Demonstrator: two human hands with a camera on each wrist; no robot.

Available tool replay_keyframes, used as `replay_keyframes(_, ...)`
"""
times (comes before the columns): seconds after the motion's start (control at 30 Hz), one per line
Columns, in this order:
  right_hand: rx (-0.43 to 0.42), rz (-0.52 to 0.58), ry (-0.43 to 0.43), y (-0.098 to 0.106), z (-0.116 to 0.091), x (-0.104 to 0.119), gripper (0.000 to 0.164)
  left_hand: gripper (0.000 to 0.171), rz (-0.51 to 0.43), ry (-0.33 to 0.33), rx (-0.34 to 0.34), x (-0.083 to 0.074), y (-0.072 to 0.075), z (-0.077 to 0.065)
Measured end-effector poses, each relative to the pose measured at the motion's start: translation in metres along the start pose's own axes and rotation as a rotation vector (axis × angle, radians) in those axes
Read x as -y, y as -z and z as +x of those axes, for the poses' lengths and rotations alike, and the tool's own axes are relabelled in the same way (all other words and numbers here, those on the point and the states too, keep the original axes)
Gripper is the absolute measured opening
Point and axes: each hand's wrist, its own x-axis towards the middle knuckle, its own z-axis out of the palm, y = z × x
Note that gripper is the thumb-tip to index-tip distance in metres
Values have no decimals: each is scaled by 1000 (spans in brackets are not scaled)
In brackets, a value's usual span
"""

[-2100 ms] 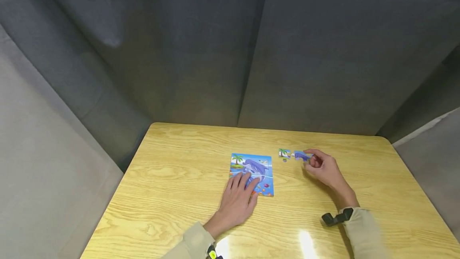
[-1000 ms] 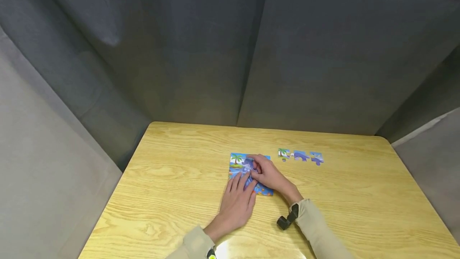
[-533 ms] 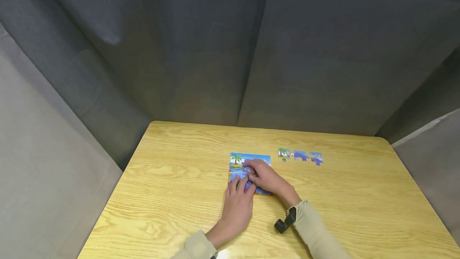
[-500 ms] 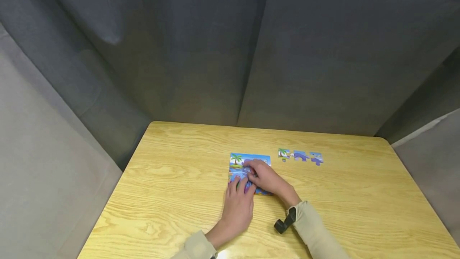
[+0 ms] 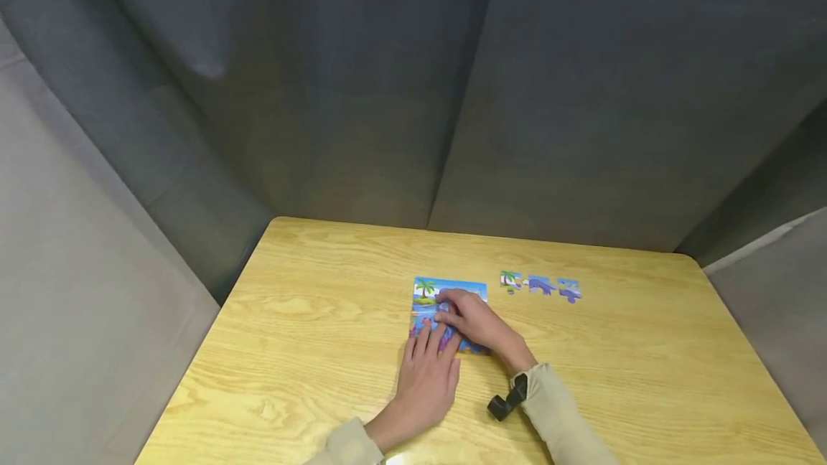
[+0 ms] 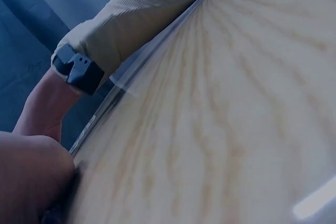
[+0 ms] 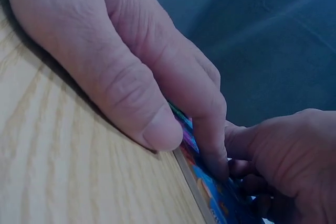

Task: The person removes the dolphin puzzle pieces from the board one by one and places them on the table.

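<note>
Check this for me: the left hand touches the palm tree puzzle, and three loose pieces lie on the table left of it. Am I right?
Not quite: the three loose pieces lie to the right of the palm tree puzzle, not the left, as the head view shows. They are on the table, and the left hand touches the puzzle, just as you said.

desk point(image 5: 323, 293): bright, warm yellow in head view; tiny white glare at near edge
curtain point(image 5: 349, 92): dim, dark grey; paler patch at left
right sleeve point(image 5: 562, 407): soft shadow on desk, left side
puzzle pieces point(image 5: 541, 285): small, print detail soft
left wrist view: dim, bluish; grain stretched, blurry; white glare streak at right
right wrist view: dim, blue cast; left fingers point(image 7: 205, 111) fairly clear; puzzle board point(image 7: 205, 184) dark, soft
</note>
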Motion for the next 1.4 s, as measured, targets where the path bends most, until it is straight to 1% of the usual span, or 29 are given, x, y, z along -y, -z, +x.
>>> replay_keyframes(0.13, -5, 28, -16, -1, -1, 0, 31, 48, 31, 0, -11, -2, 0, -2)
replay_keyframes(0.4, -10, -1, -12, 1, 0, 2, 37, 47, 31, -5, -49, 0, 0, -4)
replay_keyframes(0.5, -15, -17, -29, 2, 1, 5, 38, 48, 6, -12, -44, 2, 0, -5)
replay_keyframes(0.7, -12, -45, -83, -3, 2, 7, 43, 49, -39, -37, -33, 4, 6, -10)
replay_keyframes(0.87, -33, -67, -118, -8, 1, 7, 45, 49, -40, -53, -56, 4, 5, -11)
replay_keyframes(0.97, -44, -54, -128, -8, 0, 8, 44, 50, -30, -52, -46, 4, 2, -11)
replay_keyframes(1.13, -35, -32, -148, -9, -2, 12, 45, 48, -19, -58, -43, 4, 1, -12)
replay_keyframes(1.23, -36, -49, -159, -9, -2, 13, 45, 46, -9, -68, -56, 4, 2, -11)
replay_keyframes(1.4, -35, -108, -166, -9, -1, 15, 44, 45, -2, -76, -65, 5, 3, -10)
